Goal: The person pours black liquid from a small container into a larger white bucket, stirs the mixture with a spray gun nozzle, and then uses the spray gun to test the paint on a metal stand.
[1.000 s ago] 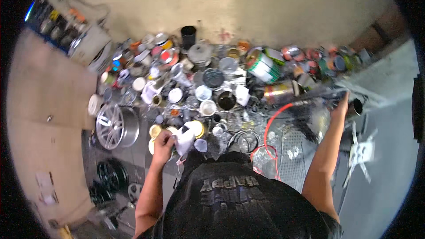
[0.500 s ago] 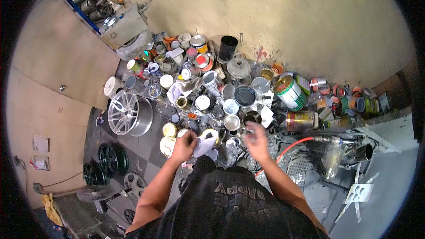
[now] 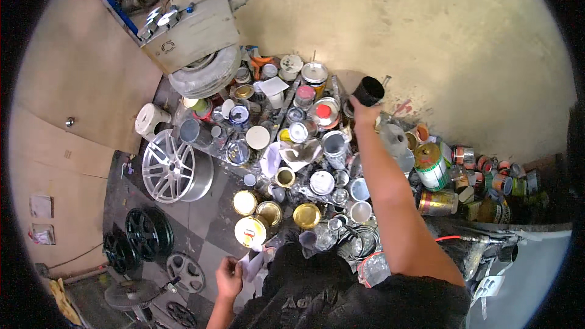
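Note:
My right arm reaches far over the crowded bench. Its hand (image 3: pixel 365 113) is closed around the near side of a tall black can (image 3: pixel 369 91) by the back wall, and part of the fingers is hidden behind the can. Low and close to my body, my left hand (image 3: pixel 230 278) pinches a white paper cone (image 3: pixel 253 263) with a dark patch on it. Beyond that hand lie several round tins, among them a white-lidded one (image 3: pixel 250 232) and a gold one (image 3: pixel 306 215). A can with a red cap (image 3: pixel 323 111) stands left of the right hand.
Cups, tins and jars crowd the bench. A green-and-white can (image 3: pixel 431 167) stands to the right, near a red hose (image 3: pixel 449 239). A silver wheel rim (image 3: pixel 169 166) rests at the left, and a grey machine with a tyre (image 3: pixel 207 72) stands at the back left.
My right hand has gone from above the near cups out to the black can and closed on it. The left hand has drawn back toward my body with the paper cone. The view has shifted.

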`<control>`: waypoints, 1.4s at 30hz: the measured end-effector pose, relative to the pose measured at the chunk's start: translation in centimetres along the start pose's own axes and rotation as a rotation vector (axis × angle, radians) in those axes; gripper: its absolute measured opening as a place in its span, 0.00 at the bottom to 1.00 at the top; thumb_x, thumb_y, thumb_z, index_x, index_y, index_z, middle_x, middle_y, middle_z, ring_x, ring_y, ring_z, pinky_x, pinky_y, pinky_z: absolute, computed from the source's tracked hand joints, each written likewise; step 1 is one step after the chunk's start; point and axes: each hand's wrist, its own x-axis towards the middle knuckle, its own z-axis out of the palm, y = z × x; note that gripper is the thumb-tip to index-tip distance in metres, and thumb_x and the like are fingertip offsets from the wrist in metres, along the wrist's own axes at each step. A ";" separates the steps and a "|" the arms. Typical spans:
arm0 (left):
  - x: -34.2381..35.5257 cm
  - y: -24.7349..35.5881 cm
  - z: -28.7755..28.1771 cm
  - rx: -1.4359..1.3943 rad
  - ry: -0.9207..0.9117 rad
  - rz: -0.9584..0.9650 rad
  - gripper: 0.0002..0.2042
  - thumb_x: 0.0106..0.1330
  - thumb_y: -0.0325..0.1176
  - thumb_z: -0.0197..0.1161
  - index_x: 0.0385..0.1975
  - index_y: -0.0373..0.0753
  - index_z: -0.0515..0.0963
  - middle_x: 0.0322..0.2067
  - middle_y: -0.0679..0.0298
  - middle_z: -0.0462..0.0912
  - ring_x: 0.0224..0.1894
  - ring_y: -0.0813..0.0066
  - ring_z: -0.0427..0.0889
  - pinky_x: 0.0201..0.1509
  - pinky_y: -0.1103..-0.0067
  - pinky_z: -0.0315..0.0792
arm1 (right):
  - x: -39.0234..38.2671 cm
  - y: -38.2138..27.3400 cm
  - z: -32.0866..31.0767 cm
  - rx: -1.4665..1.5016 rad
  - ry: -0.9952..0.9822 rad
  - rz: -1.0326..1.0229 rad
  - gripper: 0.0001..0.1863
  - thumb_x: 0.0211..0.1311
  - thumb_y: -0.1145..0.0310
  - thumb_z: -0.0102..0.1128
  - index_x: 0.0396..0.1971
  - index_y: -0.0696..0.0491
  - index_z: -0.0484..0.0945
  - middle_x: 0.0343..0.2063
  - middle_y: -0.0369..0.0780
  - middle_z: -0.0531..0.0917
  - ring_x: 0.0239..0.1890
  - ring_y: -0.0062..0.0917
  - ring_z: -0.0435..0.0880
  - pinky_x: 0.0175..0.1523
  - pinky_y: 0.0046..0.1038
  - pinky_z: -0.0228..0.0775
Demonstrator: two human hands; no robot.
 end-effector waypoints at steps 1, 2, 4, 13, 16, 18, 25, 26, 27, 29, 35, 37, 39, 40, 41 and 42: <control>-0.1 -0.9 -0.9 -0.028 0.023 -0.012 0.04 0.68 0.23 0.63 0.34 0.32 0.74 0.29 0.59 0.83 0.32 0.75 0.81 0.40 0.77 0.75 | 0.7 0.4 1.4 -0.082 0.075 0.034 0.55 0.33 0.62 0.88 0.63 0.63 0.62 0.55 0.50 0.77 0.55 0.39 0.78 0.64 0.37 0.69; 0.1 -1.4 -1.7 -0.054 0.041 -0.019 0.04 0.68 0.23 0.62 0.35 0.32 0.74 0.29 0.59 0.82 0.32 0.76 0.81 0.40 0.78 0.74 | 1.8 0.6 2.2 -0.161 0.159 0.073 0.61 0.31 0.61 0.89 0.66 0.63 0.59 0.58 0.53 0.75 0.59 0.43 0.76 0.68 0.38 0.66; -1.0 -2.3 -3.0 -0.064 0.100 -0.095 0.03 0.68 0.22 0.62 0.35 0.32 0.74 0.30 0.60 0.82 0.33 0.77 0.79 0.40 0.78 0.74 | 1.3 -1.2 4.0 -0.168 0.147 0.170 0.65 0.29 0.60 0.89 0.70 0.62 0.57 0.61 0.54 0.73 0.63 0.45 0.74 0.71 0.39 0.63; 3.5 -1.8 -3.4 0.016 -0.001 -0.085 0.03 0.66 0.22 0.62 0.36 0.32 0.75 0.30 0.58 0.82 0.34 0.76 0.81 0.40 0.77 0.75 | -2.7 -7.7 0.7 0.243 -0.066 -0.123 0.47 0.42 0.71 0.84 0.62 0.60 0.64 0.56 0.47 0.78 0.56 0.34 0.79 0.63 0.35 0.71; 7.6 3.5 -2.4 0.151 -0.086 0.184 0.04 0.66 0.25 0.63 0.36 0.33 0.77 0.30 0.52 0.84 0.33 0.62 0.87 0.40 0.73 0.77 | -7.0 -10.6 -5.7 0.388 -0.248 -0.204 0.43 0.45 0.78 0.79 0.62 0.59 0.65 0.54 0.44 0.79 0.55 0.30 0.79 0.63 0.33 0.70; 10.0 6.6 -1.6 0.191 -0.146 0.310 0.04 0.66 0.25 0.64 0.36 0.33 0.77 0.30 0.51 0.85 0.33 0.57 0.88 0.39 0.71 0.78 | -10.6 -15.7 -11.9 0.456 -0.335 -0.191 0.43 0.45 0.80 0.78 0.63 0.58 0.63 0.54 0.44 0.79 0.55 0.30 0.80 0.64 0.33 0.70; 13.1 23.6 7.4 0.197 -0.455 0.829 0.03 0.65 0.22 0.60 0.37 0.34 0.77 0.30 0.53 0.82 0.29 0.62 0.83 0.38 0.71 0.75 | -12.6 -16.2 -32.4 0.498 -0.272 -0.166 0.54 0.40 0.76 0.83 0.69 0.59 0.57 0.61 0.44 0.75 0.65 0.29 0.73 0.74 0.35 0.59; 12.7 25.2 9.4 0.203 -0.452 0.928 0.03 0.65 0.22 0.61 0.36 0.34 0.77 0.30 0.53 0.82 0.30 0.62 0.83 0.39 0.70 0.75 | -13.0 -15.3 -35.8 0.458 -0.263 -0.176 0.55 0.39 0.76 0.84 0.69 0.59 0.57 0.62 0.44 0.75 0.66 0.29 0.72 0.74 0.35 0.58; 12.2 26.6 11.4 0.208 -0.443 1.021 0.03 0.65 0.23 0.61 0.36 0.34 0.77 0.30 0.53 0.82 0.31 0.61 0.83 0.39 0.70 0.75 | -13.1 -14.1 -39.0 0.421 -0.260 -0.178 0.56 0.38 0.76 0.84 0.69 0.59 0.57 0.62 0.44 0.74 0.66 0.29 0.72 0.75 0.35 0.57; 9.3 30.7 15.6 0.181 -0.539 1.053 0.03 0.64 0.25 0.62 0.36 0.35 0.79 0.33 0.53 0.85 0.34 0.52 0.85 0.41 0.66 0.77 | -13.4 -12.8 -46.8 0.441 -0.193 -0.193 0.57 0.37 0.75 0.85 0.70 0.58 0.57 0.63 0.44 0.75 0.67 0.29 0.72 0.74 0.34 0.58; -3.7 41.6 32.0 0.140 -0.852 1.439 0.06 0.62 0.24 0.63 0.38 0.36 0.79 0.35 0.52 0.85 0.38 0.51 0.86 0.44 0.67 0.79 | -13.2 -10.8 -68.2 0.024 0.254 -0.318 0.57 0.31 0.71 0.85 0.68 0.60 0.62 0.61 0.45 0.76 0.64 0.31 0.75 0.71 0.35 0.63; -9.6 45.6 37.2 0.069 -0.989 1.525 0.06 0.64 0.25 0.63 0.39 0.37 0.79 0.38 0.52 0.85 0.41 0.50 0.85 0.47 0.65 0.78 | -14.0 -11.1 -73.7 -0.221 0.449 -0.333 0.58 0.30 0.65 0.87 0.66 0.60 0.63 0.57 0.44 0.78 0.62 0.32 0.77 0.70 0.35 0.65; -15.2 49.3 42.8 0.056 -1.035 1.670 0.06 0.65 0.26 0.62 0.40 0.36 0.79 0.40 0.52 0.85 0.44 0.49 0.85 0.48 0.64 0.78 | -14.3 -9.7 -78.5 -0.032 0.546 -0.323 0.56 0.31 0.65 0.87 0.65 0.59 0.63 0.57 0.44 0.78 0.61 0.32 0.77 0.69 0.35 0.65; -18.3 51.2 45.7 -0.090 -1.075 1.712 0.06 0.66 0.26 0.62 0.40 0.35 0.78 0.39 0.52 0.85 0.43 0.48 0.84 0.47 0.63 0.77 | -14.4 -9.5 -80.9 -0.070 0.586 -0.327 0.55 0.31 0.66 0.86 0.64 0.59 0.65 0.56 0.43 0.77 0.61 0.32 0.77 0.69 0.34 0.65; -21.1 53.3 47.9 -0.096 -1.078 1.748 0.06 0.66 0.26 0.61 0.41 0.35 0.78 0.39 0.52 0.85 0.43 0.49 0.85 0.46 0.65 0.77 | -14.3 -9.6 -82.9 -0.117 0.620 -0.351 0.54 0.31 0.66 0.86 0.64 0.59 0.65 0.56 0.43 0.77 0.60 0.32 0.77 0.68 0.34 0.66; -23.4 55.0 50.4 -0.115 -1.090 1.780 0.06 0.66 0.27 0.61 0.41 0.35 0.78 0.39 0.52 0.85 0.42 0.49 0.85 0.45 0.66 0.77 | -14.4 -9.6 -84.7 -0.155 0.629 -0.322 0.54 0.31 0.67 0.85 0.64 0.59 0.65 0.56 0.43 0.77 0.60 0.31 0.77 0.68 0.34 0.66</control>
